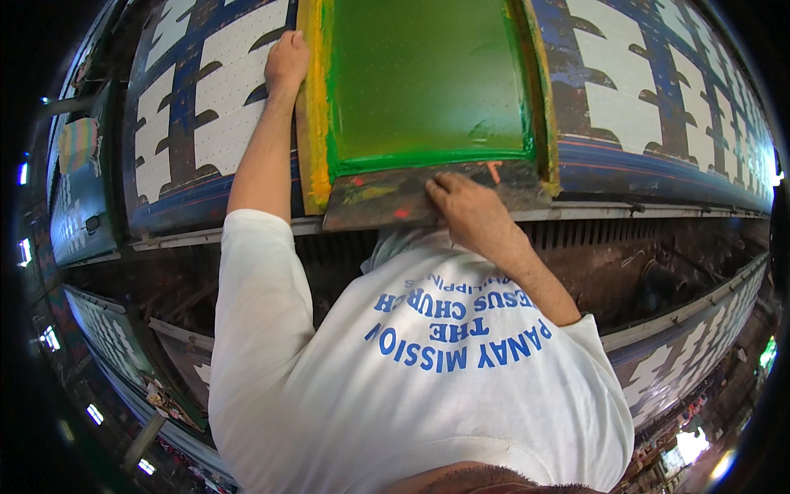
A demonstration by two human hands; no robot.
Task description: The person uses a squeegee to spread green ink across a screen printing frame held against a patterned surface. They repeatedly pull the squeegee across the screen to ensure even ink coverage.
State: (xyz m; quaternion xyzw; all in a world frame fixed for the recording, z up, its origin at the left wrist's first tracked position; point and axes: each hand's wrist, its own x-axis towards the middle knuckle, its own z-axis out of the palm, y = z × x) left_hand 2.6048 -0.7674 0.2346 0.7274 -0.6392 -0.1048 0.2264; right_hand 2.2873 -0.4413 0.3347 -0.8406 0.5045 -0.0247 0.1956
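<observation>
Your white shirt point(267, 354) sits right on your side of your right hand point(469, 206), so I'd watch the mess; lean in too far and any paint on the near board point(362, 202) could end up on you; the green paint point(432, 160) just beyond your right fingertips looks wet, so a slip forward would probably dunk them; the other worry is the frame point(543, 115), which lies on the table point(609, 169) beyond your right hand and to the right of your left; if one hand pulls harder than the other it could skew, and its grubby edges might smudge the white pieces point(232, 90) left of your left hand.

Hands, nearer one first; your right is half curled with its fingertips down on the near board; can't tell if it's pinching that edge or just leaning on it; your left hand point(288, 59), farther out, is bunched like a loose fist against the outside of the left rail point(313, 123); whether the fingers hook round it is hidden, so I can't call it a proper grip; neither hand looks spread.
</observation>
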